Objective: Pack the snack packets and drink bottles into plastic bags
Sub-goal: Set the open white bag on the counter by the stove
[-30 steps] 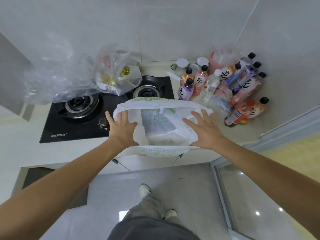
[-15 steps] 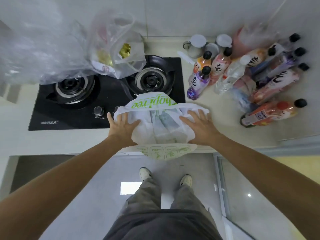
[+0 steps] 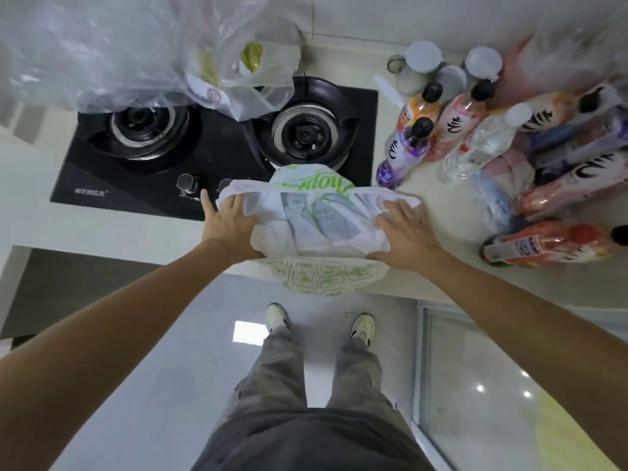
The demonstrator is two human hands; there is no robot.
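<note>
Plastic bag (image 3: 316, 222), white with green print, lies at the counter's front edge (image 3: 136, 232), its bottom overhanging. Left hand (image 3: 226, 220) and right hand (image 3: 406, 236) press flat-fingered on its sides, holding nothing. If they let go, I'd guess it slides off.

A plastic bag (image 3: 316, 226) lies at the tabletop's (image 3: 102, 229) near edge, overhanging it. The stove (image 3: 210, 154) sits at 10 o'clock from it, loaded bags (image 3: 234, 62) on its far side; drink bottles (image 3: 509, 158) cluster at 2 o'clock, mugs (image 3: 421, 66) behind them
</note>
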